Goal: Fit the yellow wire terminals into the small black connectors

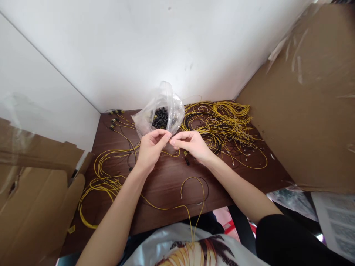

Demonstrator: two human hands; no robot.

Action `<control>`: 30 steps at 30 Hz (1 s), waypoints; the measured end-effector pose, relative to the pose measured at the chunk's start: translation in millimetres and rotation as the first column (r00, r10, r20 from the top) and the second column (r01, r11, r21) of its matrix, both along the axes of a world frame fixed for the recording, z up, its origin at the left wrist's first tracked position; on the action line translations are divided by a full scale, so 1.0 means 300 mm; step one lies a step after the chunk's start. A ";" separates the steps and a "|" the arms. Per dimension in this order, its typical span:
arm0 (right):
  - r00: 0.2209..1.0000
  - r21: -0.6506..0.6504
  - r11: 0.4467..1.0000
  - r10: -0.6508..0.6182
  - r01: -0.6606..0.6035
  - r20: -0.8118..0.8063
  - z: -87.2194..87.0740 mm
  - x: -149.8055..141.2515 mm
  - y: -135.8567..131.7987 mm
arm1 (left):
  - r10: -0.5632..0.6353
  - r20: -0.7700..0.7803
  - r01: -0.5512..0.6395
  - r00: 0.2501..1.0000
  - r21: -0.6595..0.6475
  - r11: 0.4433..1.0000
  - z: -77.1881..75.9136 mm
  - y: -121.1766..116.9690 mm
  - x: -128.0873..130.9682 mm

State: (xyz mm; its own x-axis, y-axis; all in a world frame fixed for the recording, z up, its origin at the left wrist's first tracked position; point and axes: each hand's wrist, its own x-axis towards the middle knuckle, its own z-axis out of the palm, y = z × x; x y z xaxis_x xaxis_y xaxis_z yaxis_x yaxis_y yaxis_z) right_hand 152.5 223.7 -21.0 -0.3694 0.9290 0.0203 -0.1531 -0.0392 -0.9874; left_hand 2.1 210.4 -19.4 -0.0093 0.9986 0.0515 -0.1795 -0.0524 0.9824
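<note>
My left hand (155, 146) and my right hand (191, 144) meet over the middle of the table, both closed in a pinch with fingertips nearly touching. Between them is a tiny piece, too small and covered to name. A thin yellow wire (173, 156) curves just below the fingers; where its ends go is hidden by the hands. Right behind the hands stands an open clear plastic bag (140, 120) holding many small black parts (160, 117). Below my right hand lies a small black piece (187, 161) with a yellow tag (185, 153).
A big tangle of yellow wires (222, 125) with small pale ends covers the back right of the brown table (163, 184). Coiled yellow wires (97, 183) lie at left, black-ended ones (112, 126) at back left. Cardboard (305, 103) and a white wall (172, 48) enclose the table.
</note>
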 end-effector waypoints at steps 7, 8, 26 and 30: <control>0.998 -0.031 0.999 -0.036 0.035 -0.049 -0.003 -0.005 0.002 | 0.028 -0.132 -0.018 0.991 0.078 0.997 0.006 -0.004 0.004; 0.998 -0.039 0.998 -0.044 0.042 -0.055 -0.002 -0.005 0.002 | 0.032 -0.147 -0.020 0.989 0.085 0.996 0.006 -0.004 0.003; 0.992 -0.019 0.993 -0.121 0.120 -0.047 0.008 0.001 0.006 | 0.073 -0.123 -0.069 0.990 0.030 0.997 0.018 -0.014 0.015; 0.992 -0.022 0.992 -0.122 0.121 -0.042 0.008 0.000 0.003 | 0.088 -0.080 -0.085 0.993 0.033 0.996 0.012 -0.013 0.012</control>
State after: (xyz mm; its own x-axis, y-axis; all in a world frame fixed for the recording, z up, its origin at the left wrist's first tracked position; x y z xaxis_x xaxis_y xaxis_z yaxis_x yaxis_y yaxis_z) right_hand 152.5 224.5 -18.5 -0.2528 0.9674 0.0154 -0.2001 -0.0367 -0.9791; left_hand 5.7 206.6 -15.7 -0.0903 0.9923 0.0847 -0.0930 -0.0930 0.9913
